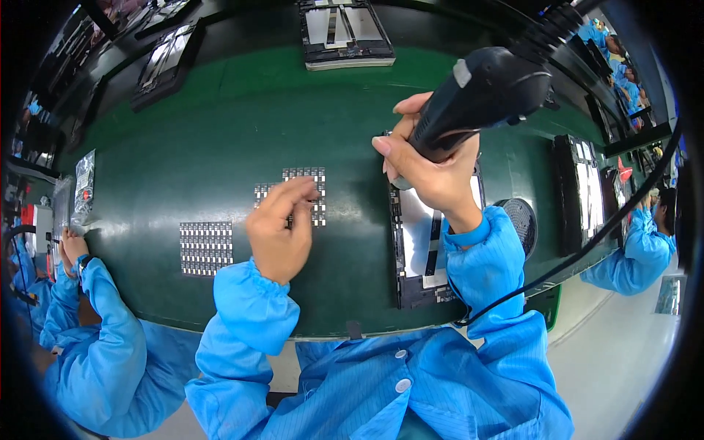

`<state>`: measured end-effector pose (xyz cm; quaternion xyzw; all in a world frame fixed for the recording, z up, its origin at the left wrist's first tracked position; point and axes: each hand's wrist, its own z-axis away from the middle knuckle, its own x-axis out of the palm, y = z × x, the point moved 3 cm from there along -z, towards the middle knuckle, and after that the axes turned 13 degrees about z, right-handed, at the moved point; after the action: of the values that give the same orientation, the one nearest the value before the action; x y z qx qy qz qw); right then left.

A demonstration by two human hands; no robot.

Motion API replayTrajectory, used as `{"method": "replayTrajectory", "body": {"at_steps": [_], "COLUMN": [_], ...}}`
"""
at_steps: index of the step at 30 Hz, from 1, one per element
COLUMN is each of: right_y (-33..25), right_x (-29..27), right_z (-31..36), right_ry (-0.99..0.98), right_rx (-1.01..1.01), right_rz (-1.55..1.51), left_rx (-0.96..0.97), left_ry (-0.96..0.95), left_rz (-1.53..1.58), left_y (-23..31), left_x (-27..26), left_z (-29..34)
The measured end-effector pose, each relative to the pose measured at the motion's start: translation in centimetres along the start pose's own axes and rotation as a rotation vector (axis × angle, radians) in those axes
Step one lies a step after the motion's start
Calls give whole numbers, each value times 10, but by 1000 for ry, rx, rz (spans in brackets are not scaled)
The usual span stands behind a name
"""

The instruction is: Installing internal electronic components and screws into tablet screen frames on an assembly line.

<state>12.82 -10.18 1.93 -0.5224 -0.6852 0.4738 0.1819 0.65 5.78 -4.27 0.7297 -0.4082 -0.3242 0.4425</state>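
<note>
My right hand (440, 172) is wrapped round a black electric screwdriver (477, 95), its thick body slanting up to the right. Beneath that hand lies an opened flat device (416, 242) with silver panels and a black frame, partly covered by my wrist and sleeve. My left hand (281, 231) has its fingers bent and drawn together over a panel of small black-and-white pieces (304, 174). Whatever its fingertips hold is too small to make out. Part of a second panel (262, 192) shows behind my left hand, and another panel (207, 248) lies to its left.
A dark round dish (521, 224) sits right of the opened device. More opened devices stand at the far edge (347, 37) and the right (583, 191). A black cable (572, 257) arcs across the right side. A co-worker's hand (73, 249) is at the left; a clear bag (85, 187) lies beyond it.
</note>
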Motion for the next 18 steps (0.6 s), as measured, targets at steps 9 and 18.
{"method": "replayTrajectory", "body": {"at_steps": [9, 18], "right_y": [5, -35], "right_x": [0, -60], "right_z": [4, 25], "right_ry": [20, 143], "right_rx": [39, -8], "right_rz": [-47, -456], "left_rx": [381, 612], "left_ry": [-477, -919], "left_rz": [-81, -347], "left_y": [47, 41], "left_x": [66, 81], "left_z": [60, 59]}}
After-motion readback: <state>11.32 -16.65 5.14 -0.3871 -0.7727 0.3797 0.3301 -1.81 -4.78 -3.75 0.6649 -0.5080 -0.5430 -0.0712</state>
